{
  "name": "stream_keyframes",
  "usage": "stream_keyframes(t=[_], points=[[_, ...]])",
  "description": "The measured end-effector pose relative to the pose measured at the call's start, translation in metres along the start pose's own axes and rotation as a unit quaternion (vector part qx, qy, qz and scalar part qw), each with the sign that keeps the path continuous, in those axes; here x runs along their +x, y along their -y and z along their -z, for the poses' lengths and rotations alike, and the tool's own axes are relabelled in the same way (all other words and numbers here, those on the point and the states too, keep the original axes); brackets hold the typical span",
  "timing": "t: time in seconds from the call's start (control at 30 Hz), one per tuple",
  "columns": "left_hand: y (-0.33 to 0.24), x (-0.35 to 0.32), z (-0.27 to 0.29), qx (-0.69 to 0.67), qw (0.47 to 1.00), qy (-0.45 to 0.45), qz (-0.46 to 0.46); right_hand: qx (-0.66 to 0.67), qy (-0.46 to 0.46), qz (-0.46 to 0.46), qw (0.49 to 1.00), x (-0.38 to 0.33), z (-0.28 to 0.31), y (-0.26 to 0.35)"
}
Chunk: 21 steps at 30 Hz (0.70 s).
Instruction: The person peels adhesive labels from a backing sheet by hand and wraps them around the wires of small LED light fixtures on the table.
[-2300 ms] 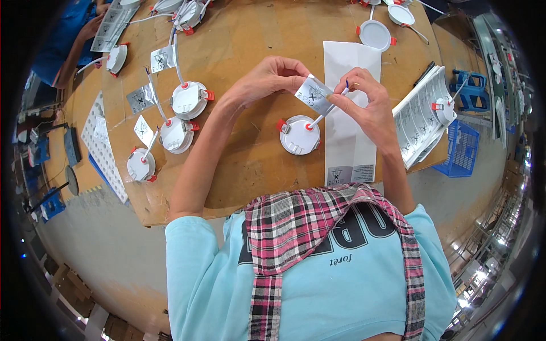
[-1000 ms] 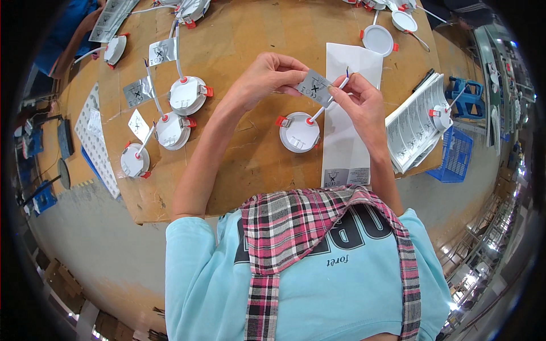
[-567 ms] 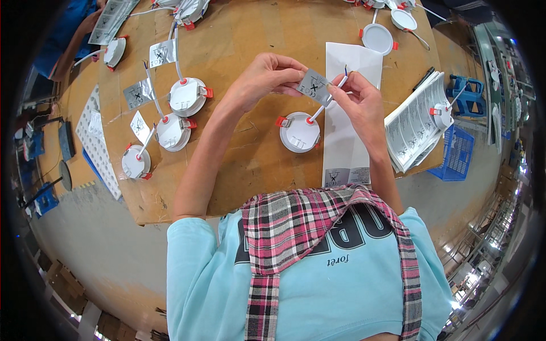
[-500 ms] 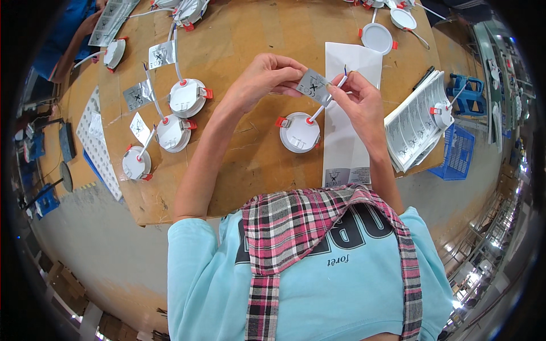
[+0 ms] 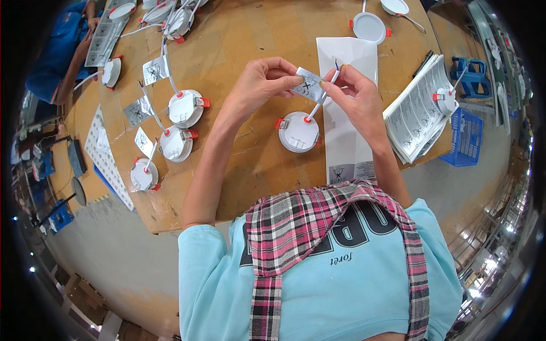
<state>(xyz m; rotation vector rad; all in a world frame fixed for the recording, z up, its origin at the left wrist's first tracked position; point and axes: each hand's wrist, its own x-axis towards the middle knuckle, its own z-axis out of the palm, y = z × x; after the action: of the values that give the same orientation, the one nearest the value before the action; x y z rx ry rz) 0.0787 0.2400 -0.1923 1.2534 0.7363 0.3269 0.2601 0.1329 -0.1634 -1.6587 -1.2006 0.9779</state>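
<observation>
Above the round white lamp (image 5: pixel 300 132) on the wooden table (image 5: pixel 250 34), the left hand (image 5: pixel 259 81) pinches a small silver label (image 5: pixel 307 88) — the right hand (image 5: pixel 352 96) pinches the lamp's white wire (image 5: pixel 319 101) just beside it. Right of the lamp lies a stack of printed sheets (image 5: pixel 418 116); left of it, three more lamps (image 5: pixel 173 128).

A single head-worn fisheye view looks steeply down from above the person's chest, close over the near edge of the bench (image 5: pixel 239 34). It faces forward across the benchtop toward its far edge at the top, while the near edge curves through mid-frame; straight lines bow toward the dark circular rim.
</observation>
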Motion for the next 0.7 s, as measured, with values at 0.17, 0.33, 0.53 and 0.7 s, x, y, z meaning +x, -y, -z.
stream_keyframes(t=[0.17,0.33,0.53,0.7], points=[[0.0,-0.001,-0.005,-0.011,0.999,-0.033,-0.022,0.048,0.0,0.006,0.999,-0.002,-0.003,-0.008],[0.006,0.0,-0.006,-0.004,0.998,-0.051,-0.029,0.075,0.041,-0.034,0.996,-0.004,-0.004,-0.005],[0.008,-0.005,-0.01,-0.011,0.995,-0.087,-0.039,0.088,0.029,-0.039,0.995,-0.004,-0.009,-0.001],[0.012,-0.009,-0.015,-0.061,0.99,-0.112,-0.062,0.12,-0.004,-0.017,0.993,-0.007,-0.02,-0.001]])
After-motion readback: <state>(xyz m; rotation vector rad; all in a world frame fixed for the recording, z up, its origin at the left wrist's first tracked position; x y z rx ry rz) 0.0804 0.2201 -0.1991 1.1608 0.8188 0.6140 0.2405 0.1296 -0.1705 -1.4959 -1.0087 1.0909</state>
